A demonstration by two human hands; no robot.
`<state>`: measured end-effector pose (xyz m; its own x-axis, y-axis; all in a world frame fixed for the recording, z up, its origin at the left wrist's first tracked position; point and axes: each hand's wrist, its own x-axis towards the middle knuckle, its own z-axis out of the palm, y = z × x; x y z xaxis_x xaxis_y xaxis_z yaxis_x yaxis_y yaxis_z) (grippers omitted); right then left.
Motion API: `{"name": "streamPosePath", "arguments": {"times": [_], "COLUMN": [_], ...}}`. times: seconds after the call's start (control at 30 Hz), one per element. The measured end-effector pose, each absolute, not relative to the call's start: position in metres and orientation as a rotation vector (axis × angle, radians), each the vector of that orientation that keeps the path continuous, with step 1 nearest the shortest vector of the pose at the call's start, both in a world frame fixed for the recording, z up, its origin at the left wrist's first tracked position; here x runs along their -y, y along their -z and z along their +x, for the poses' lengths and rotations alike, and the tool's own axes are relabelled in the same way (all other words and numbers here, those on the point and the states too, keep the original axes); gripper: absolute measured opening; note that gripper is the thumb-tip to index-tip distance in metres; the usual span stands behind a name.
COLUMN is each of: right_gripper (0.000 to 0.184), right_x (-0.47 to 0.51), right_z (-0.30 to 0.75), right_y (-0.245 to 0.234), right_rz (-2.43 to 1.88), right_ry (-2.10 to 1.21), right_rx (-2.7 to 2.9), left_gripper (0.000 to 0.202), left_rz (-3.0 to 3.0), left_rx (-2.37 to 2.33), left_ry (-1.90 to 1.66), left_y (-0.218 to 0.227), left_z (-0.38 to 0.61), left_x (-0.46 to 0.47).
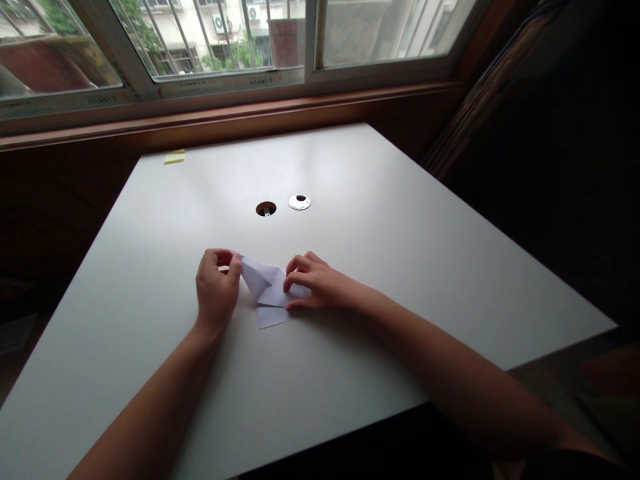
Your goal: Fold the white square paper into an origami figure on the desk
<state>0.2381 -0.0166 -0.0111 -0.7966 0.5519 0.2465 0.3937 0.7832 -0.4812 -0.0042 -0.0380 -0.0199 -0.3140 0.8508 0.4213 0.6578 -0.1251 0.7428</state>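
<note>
A folded sheet of white paper point(273, 297) lies on the white table point(400, 220) between my hands. Its upper left part is lifted off the table, and a flat rectangular flap shows at its near side. My left hand point(219, 283) pinches the raised left corner between thumb and fingers. On the other side, my right hand point(315, 283) rests on the paper with curled fingers, pressing its right part against the table. The paper under my right fingers is partly hidden.
Beyond the paper the tabletop has a round cable hole point(266, 209) and a metal grommet point(300, 202). A yellow sticky-note pad point(175, 157) lies at the far left edge. A barred window point(215, 40) stands behind the table.
</note>
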Motion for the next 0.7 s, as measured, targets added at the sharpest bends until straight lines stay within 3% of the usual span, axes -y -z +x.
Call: {"name": "streamPosePath", "arguments": {"times": [0.13,0.33,0.47,0.7], "right_gripper": [0.028,0.025,0.027,0.031], "right_x": [0.012,-0.001,-0.011,-0.02], "right_z": [0.241,0.248,0.253,0.262], "right_y": [0.013,0.024,0.03,0.033], "right_rz": [-0.728,-0.788,-0.723,-0.853], "right_ry": [-0.5,-0.33,-0.248,-0.199], "right_rx": [2.613,2.563,2.519,2.501], "left_gripper": [0.048,0.032,0.043,0.07], "left_rz": [2.103,2.802,2.916,2.894], "left_rx": [-1.975,-1.503,-1.149,-1.271], "left_ry": [-1.243,-0.667,-0.403,-0.254], "left_y": [0.023,0.019,0.023,0.027], "left_z": [-0.011,-0.007,-0.001,0.0], "left_x": [0.035,0.039,0.04,0.046]}}
